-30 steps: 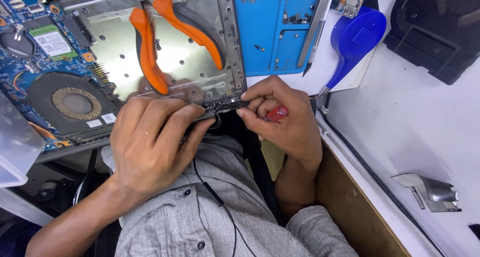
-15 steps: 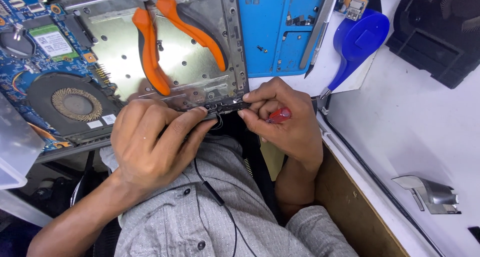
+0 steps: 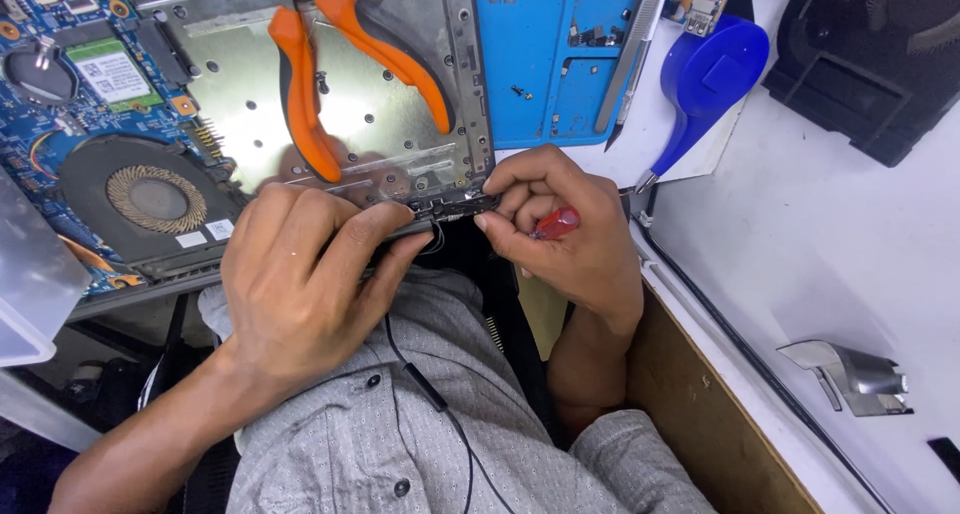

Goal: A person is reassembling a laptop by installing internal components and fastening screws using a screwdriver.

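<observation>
Fingers (image 3: 370, 236) of the left hand (image 3: 300, 284) are laid flat and curled over the near edge of the opened laptop base (image 3: 340, 114), pressed against a small dark hinge part (image 3: 450, 206) at its near right corner; whether anything is pinched beneath them cannot be told.

At far left, a blue circuit board (image 3: 70, 64) with a green card (image 3: 108, 74) and a round cooling fan (image 3: 155, 199) is seen inside the base. A clear plastic piece (image 3: 25, 284) lies at the left edge, near the fan.

Orange-handled pliers (image 3: 300, 94) are laid on the bare metal plate of the base, handles pointing near, just beyond the left hand.

The hinge part sits on the near rim of the base, between the two hands and touched by both.

The right hand (image 3: 570, 239) is closed around a red-handled screwdriver (image 3: 555, 223), its fingers bunched tightly and its thumb and forefinger meeting the hinge part from the right.

Farther off, a blue compartment tray (image 3: 560, 94) holding small screws is set beside the base. Metal tweezers (image 3: 632, 59) lie across its right rim. A blue-handled tool (image 3: 710, 84) rests on the white tabletop (image 3: 800, 244) beside them.

At far right, a black plastic cover (image 3: 870, 64) is placed on the tabletop; nearer, a bent metal bracket (image 3: 850, 374) lies well apart from both hands.
</observation>
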